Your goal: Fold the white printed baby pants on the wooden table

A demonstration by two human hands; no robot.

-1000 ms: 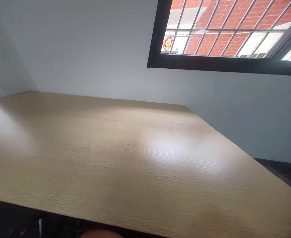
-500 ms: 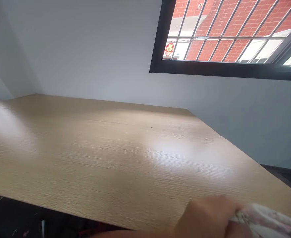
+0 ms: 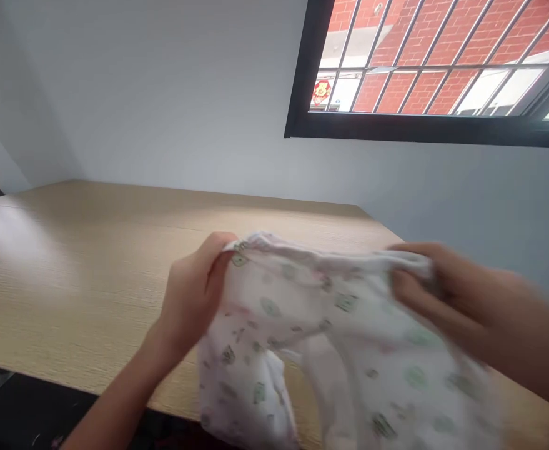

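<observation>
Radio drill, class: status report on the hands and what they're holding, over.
Left hand, right hand gripping top edge of white printed garment. Right hand blurred. Garment held up over wood-grain table, over.

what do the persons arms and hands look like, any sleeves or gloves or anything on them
Both hands are bare, with no gloves. The left hand and its forearm show no sleeve, watch or bracelet. The right hand and its forearm also show no sleeve, but they are blurred, so small details such as a ring are hard to tell. No cables or markings show.
</observation>
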